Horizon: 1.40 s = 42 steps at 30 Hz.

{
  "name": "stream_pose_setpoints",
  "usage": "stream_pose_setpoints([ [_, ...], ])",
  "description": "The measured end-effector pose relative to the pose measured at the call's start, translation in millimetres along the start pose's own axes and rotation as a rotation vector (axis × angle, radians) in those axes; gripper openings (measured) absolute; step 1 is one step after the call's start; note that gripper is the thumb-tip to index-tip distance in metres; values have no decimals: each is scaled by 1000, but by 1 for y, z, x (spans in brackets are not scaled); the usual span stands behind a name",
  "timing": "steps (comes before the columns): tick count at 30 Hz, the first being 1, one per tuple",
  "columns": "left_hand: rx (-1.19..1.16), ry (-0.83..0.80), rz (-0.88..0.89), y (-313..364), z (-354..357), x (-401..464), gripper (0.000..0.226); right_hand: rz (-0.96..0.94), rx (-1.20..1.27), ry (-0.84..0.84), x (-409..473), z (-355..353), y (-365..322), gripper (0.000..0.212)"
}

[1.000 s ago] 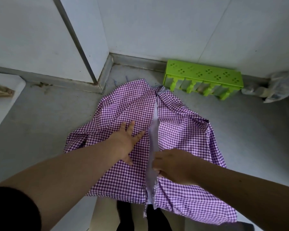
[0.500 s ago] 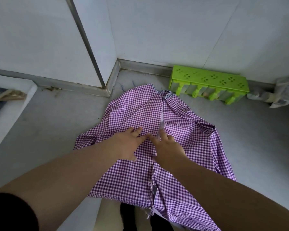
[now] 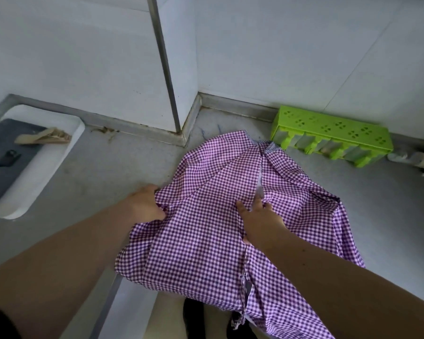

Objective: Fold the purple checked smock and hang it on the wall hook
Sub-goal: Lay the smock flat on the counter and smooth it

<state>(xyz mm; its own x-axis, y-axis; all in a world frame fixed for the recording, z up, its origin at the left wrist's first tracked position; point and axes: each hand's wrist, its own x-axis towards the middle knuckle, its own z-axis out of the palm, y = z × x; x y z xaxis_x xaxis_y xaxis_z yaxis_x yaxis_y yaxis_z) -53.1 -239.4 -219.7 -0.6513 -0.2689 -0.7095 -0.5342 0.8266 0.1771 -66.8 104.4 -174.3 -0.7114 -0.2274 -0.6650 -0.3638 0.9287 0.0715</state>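
On the grey counter [image 3: 389,216], in the head view, the smock [image 3: 206,241] lies spread flat with its opening up, collar toward the green rack [image 3: 333,135], hem hanging over the near edge. Right hand [image 3: 260,221] presses flat, fingers straight, beside the opening, probably to anchor the cloth. Left hand [image 3: 145,204] pinches the left edge, seemingly ready to fold that side inward. No hook shows.

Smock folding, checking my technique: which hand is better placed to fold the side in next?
Left. The left hand already grips the smock at its left edge; the right hand lies flat mid-garment.
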Motion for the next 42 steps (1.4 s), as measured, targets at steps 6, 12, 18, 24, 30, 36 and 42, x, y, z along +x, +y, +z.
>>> stream_pose_setpoints([
  [6, -90, 56, 218, 36, -11, -52, 26, 21, -23, -45, 2, -5, -4, 110],
  [12, -511, 673, 373, 79, -36, -99, 11, 18, -21, -36, 1, -7, -3, 110],
  [18, 124, -324, 549, 66, -14, -94, 30, 21, -13, -33, -2, -11, -6, 110],
  [24, -167, 86, 215, 19, -8, -59, 25, 23, -7, -28, 1, -10, -6, 110],
  [30, -124, -596, 241, 0, -11, -73, 105, 22, -6, -23, 0, -10, -5, 110],
  [36, -481, -525, 177, 17, 1, -87, 86, 21, -29, -2, 1, -6, -4, 111],
  [42, -1170, -714, 146, 38, 7, -114, 56, 15, -51, 21, 4, -4, -3, 110],
])
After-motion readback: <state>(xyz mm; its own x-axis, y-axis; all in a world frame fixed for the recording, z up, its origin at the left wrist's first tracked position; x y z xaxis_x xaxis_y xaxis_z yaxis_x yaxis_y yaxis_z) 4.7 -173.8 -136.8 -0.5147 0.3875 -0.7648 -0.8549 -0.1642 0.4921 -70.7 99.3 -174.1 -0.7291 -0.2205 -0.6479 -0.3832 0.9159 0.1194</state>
